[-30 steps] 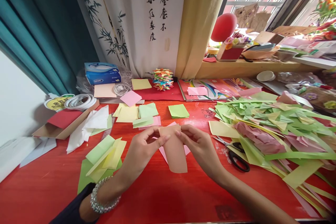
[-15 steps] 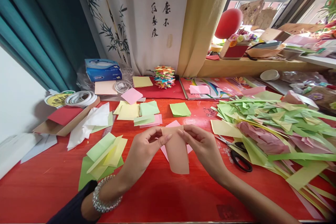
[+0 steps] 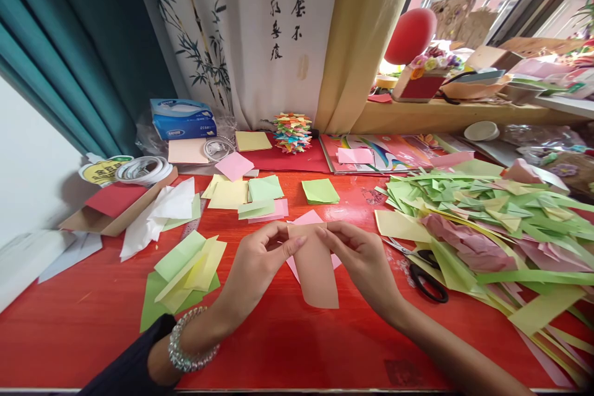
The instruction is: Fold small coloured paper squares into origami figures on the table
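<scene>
A peach paper strip (image 3: 316, 275) hangs between both hands, its lower end curving toward the table's front edge. My left hand (image 3: 260, 260) pinches its upper left corner between thumb and fingers. At the upper right corner my right hand (image 3: 362, 253) pinches it the same way. Beneath the strip lies a pink square of paper (image 3: 309, 218), partly covered. Black-handled scissors (image 3: 424, 272) rest to the right of my right hand. A stack of green squares (image 3: 320, 191) sits beyond the hands.
Green and yellow folded papers (image 3: 185, 272) lie left of my left hand. A large heap of green pieces and strips (image 3: 482, 210) covers the right side. At the back stand a blue tissue box (image 3: 183, 120) and a colorful folded-paper ornament (image 3: 292, 133).
The view has shifted slightly. Both hands keep their pinch on the peach strip, with no clear movement of their own.
</scene>
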Action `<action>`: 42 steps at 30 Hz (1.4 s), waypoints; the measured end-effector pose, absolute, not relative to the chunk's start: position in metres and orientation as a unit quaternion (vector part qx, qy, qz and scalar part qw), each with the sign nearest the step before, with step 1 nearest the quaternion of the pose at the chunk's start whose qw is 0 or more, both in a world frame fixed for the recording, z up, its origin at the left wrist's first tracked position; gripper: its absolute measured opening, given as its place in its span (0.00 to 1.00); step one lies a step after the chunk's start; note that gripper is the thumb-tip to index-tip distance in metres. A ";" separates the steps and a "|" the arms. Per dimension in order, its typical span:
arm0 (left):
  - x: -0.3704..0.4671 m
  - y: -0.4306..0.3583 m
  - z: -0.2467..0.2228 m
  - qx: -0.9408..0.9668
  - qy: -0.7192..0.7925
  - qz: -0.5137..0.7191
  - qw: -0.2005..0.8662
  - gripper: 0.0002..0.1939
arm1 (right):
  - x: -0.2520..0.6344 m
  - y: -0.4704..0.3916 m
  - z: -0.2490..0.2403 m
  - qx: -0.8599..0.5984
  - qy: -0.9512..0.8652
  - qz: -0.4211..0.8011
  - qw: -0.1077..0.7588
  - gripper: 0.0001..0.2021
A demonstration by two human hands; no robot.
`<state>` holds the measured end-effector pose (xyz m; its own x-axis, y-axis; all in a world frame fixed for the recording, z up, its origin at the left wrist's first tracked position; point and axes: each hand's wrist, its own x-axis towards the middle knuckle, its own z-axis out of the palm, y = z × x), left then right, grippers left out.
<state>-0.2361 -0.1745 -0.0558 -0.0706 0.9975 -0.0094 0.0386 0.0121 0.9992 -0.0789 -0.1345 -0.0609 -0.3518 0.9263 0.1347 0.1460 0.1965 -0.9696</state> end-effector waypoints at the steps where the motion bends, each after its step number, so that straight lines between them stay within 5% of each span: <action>1: -0.236 -0.175 -0.056 0.488 0.529 0.505 0.476 0.05 | -0.079 -0.134 -0.061 -0.404 -0.660 0.489 0.401 0.11; 33: -0.238 -0.178 -0.058 0.491 0.539 0.537 0.424 0.06 | -0.078 -0.136 -0.061 -0.414 -0.670 0.470 0.399 0.11; 42: -0.243 -0.174 -0.059 0.481 0.566 0.557 0.372 0.06 | -0.080 -0.139 -0.059 -0.380 -0.640 0.616 0.260 0.15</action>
